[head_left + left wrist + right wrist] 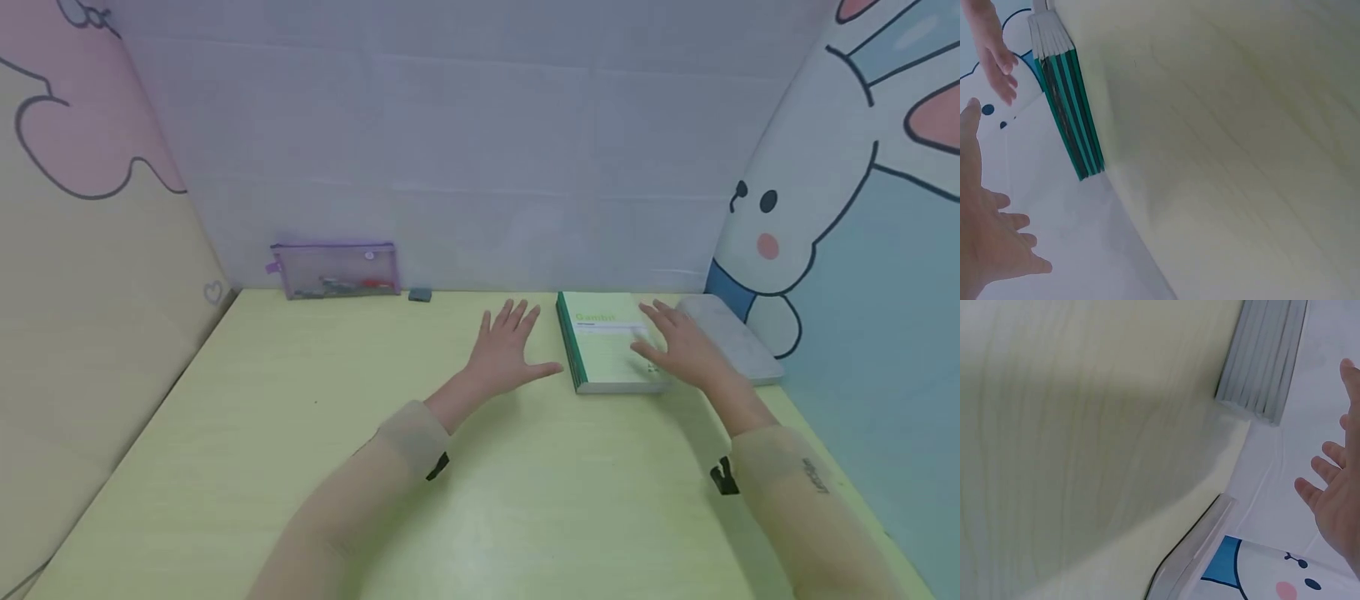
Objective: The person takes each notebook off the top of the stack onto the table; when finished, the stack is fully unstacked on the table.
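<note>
A stack of several notebooks [603, 346] with pale green covers and dark green spines lies at the back right of the table. My left hand [504, 354] hovers to the left of the stack, fingers spread, holding nothing. Above the stack's right side is my right hand [682, 346], its fingers stretched out and also holding nothing. The left wrist view shows the green spines [1072, 119] apart from the left hand [991, 231]. In the right wrist view, the page edges [1263, 359] are apart from the right hand [1338, 481].
Right of the notebooks lies a flat whitish case [731, 337] beside the side wall. Along the back wall stands a see-through purple zip pouch [337, 271] with small items inside. A small dark grey block [420, 295] lies near it on the pale table [300, 467].
</note>
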Demonstrator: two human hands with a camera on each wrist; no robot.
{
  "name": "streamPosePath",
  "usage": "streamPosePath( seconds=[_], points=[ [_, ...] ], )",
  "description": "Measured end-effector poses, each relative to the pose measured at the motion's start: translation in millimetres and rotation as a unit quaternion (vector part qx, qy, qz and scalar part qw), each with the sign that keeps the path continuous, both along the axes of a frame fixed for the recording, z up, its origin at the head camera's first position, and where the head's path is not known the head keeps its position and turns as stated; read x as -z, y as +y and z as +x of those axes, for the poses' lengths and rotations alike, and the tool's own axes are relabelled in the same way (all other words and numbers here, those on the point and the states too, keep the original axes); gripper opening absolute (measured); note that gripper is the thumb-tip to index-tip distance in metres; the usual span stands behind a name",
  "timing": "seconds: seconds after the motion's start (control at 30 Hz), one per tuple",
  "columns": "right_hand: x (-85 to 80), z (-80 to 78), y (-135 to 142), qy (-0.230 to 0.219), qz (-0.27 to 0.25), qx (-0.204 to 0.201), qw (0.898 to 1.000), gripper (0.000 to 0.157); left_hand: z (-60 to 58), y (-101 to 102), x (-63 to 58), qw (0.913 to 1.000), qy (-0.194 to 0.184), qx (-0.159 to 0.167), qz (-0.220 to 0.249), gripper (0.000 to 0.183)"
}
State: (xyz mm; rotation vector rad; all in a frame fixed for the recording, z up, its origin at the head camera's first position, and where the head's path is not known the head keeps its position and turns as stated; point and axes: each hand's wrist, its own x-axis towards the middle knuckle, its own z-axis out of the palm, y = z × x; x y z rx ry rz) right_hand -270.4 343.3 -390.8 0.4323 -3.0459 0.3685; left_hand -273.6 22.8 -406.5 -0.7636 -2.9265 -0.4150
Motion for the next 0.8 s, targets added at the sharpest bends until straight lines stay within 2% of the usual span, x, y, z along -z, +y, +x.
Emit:
streamPosePath(
  seconds=[0.2, 0.3, 0.43, 0.67, 0.8],
  points=[
    [13.7, -7.1, 11, -0.046, -0.017, 0.001, 0.999, 0.087, -7.4, 35, 19.6, 0.9963, -0.08, 0.01, 0.029, 0.102],
    [20.8, -10.9, 15, -0.069, -0.041, 0.006, 0.997, 0.09, -9.8, 46, 24.5, 0.9919, -0.115, 0.006, 0.054, 0.099],
    [31.0, -15.5, 18, -0.105, -0.06, 0.006, 0.993, 0.093, -9.9, 59, 29.8, 0.9859, -0.142, 0.002, 0.088, 0.096],
    [37.7, -16.6, 18, -0.146, -0.079, 0.019, 0.986, 0.097, -13.1, 70, 38.5, 0.9704, -0.198, -0.014, 0.137, 0.096],
    [37.4, -16.2, 19, -0.159, -0.091, 0.03, 0.983, 0.098, -17.0, 71, 39.4, 0.9603, -0.23, -0.007, 0.158, 0.098]
  ],
)
